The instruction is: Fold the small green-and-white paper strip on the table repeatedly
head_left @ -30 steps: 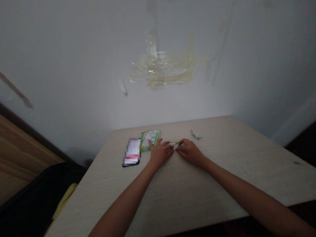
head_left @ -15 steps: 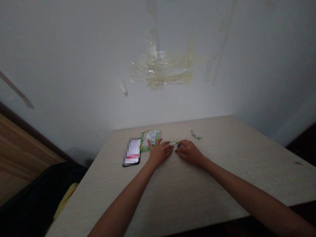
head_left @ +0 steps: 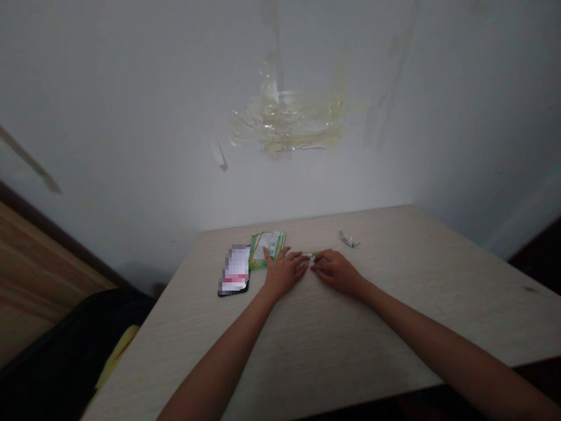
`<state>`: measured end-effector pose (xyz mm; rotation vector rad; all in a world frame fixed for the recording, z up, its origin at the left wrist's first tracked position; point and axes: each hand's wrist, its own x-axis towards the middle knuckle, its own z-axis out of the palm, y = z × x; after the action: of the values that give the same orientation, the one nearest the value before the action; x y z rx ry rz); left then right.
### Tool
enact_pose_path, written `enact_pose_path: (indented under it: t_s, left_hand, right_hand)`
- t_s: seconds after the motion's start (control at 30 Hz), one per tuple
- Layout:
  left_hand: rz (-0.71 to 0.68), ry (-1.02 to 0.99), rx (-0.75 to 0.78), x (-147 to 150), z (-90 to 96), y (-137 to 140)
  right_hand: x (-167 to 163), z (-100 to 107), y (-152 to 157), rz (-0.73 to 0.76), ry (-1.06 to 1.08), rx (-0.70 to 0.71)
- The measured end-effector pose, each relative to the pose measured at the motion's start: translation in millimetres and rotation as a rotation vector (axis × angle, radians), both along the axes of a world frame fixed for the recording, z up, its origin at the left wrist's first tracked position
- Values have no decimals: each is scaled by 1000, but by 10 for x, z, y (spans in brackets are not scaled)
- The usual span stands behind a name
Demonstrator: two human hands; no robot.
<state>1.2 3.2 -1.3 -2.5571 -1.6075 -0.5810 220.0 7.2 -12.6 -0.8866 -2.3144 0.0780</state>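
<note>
The single head view looks forward and down from above the near edge of the table (head_left: 333, 345), which spans the lower half; the wall (head_left: 131, 117) fills the upper, and both hands (head_left: 284, 273) appear small, just below centre.

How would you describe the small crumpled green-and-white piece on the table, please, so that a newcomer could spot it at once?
On the pale table, look past the right hand toward the wall. There lies the small crumpled piece. Unlike the flat green packet and the phone near the left hand, it is twisted and lies alone.
</note>
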Motion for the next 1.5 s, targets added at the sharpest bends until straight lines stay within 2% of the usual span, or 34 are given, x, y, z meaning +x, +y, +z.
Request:
enact_pose_path:
  t_s: [0.83,1.23,1.5]
  left_hand:
    - [-35,19,42,14,77,-44]
    - [-37,33,31,19,107,-63]
    - [-15,9,9,18,92,-55]
  right_hand:
    - [-5,13,-17,5,-1,13]
    - [-13,40,-24,10,-115,30]
    - [-5,-2,-3,23,7,13]
